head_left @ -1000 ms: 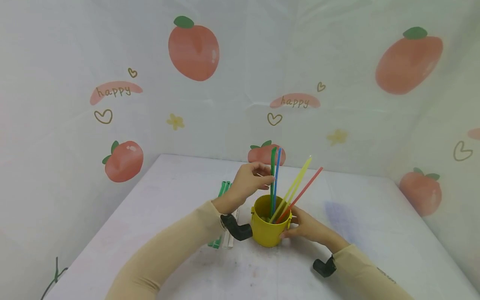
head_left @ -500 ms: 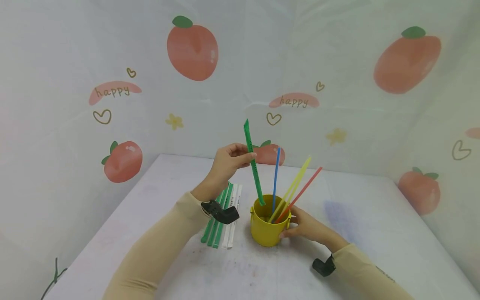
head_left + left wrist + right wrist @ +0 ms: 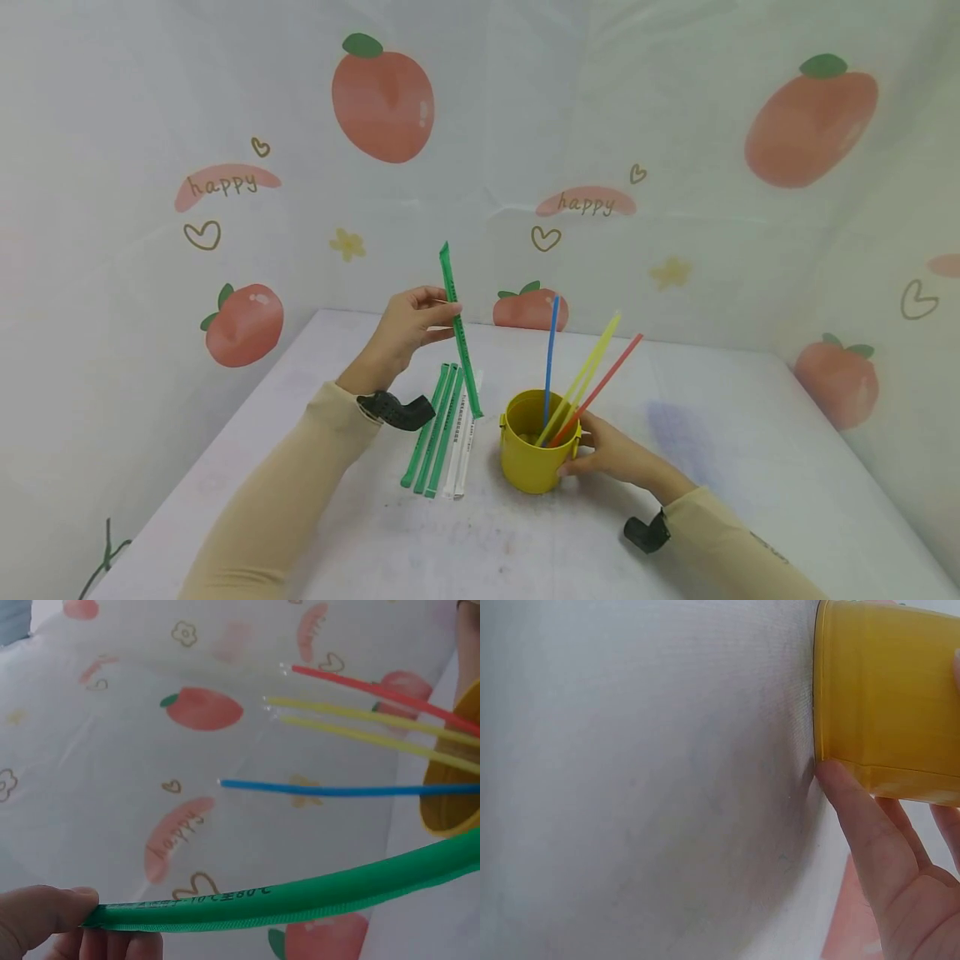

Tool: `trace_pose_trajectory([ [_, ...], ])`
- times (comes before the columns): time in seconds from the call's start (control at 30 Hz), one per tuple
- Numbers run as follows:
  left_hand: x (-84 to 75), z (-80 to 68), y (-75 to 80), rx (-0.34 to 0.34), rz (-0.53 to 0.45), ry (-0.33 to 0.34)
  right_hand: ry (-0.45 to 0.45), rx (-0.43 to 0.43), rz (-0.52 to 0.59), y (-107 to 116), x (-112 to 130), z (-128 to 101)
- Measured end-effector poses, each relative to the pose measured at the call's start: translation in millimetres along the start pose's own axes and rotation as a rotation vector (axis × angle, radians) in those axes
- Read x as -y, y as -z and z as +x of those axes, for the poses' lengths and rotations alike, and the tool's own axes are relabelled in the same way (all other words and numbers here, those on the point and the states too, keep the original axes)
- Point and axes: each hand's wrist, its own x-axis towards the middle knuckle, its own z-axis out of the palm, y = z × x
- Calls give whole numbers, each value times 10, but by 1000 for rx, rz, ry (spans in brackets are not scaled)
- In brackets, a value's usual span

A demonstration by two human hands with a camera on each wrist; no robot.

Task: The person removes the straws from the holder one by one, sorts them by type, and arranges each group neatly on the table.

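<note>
My two hands are apart, one at each side of the bucket (image 3: 528, 467), which stands upright on the table (image 3: 510, 542). To the bucket's left and above its rim, my left hand (image 3: 405, 329) pinches a green packet (image 3: 465, 358) between thumb and fingers. Black print runs along it, and it leans, its lower end nearer the bucket than its upper end; I can't tell how high that lower end is above the table.

My right hand (image 3: 618, 454) grips the bucket low on its right side, with the thumb on the near wall and the other fingers partly hidden behind it.

Inside the bucket stand a blue straw (image 3: 551, 358), almost vertical, two yellow straws (image 3: 360, 715) and a red straw (image 3: 610, 375), these three slanting out over its right rim.

Just left of the bucket, three more green packets (image 3: 434, 433) and two white packets (image 3: 456, 454) lie side by side, the white ones nearer to it. Well behind the bucket hangs a white cloth (image 3: 480, 125) printed with red fruit, hearts and "happy".
</note>
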Motion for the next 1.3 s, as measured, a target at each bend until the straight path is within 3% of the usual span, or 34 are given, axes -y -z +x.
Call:
trace_pose_trajectory([
  [0.47, 580, 119, 457, 13, 265, 209, -13, -11, 4, -6, 4, -8],
  [0.67, 824, 168, 590, -6, 275, 287, -4, -9, 4, -6, 3, -5],
  [1.0, 1126, 211, 671, -48, 346, 410, 1, -5, 10, -8, 5, -8],
  [1.3, 1289, 193, 694, -30, 413, 469, -5, -4, 13, -9, 20, -18],
])
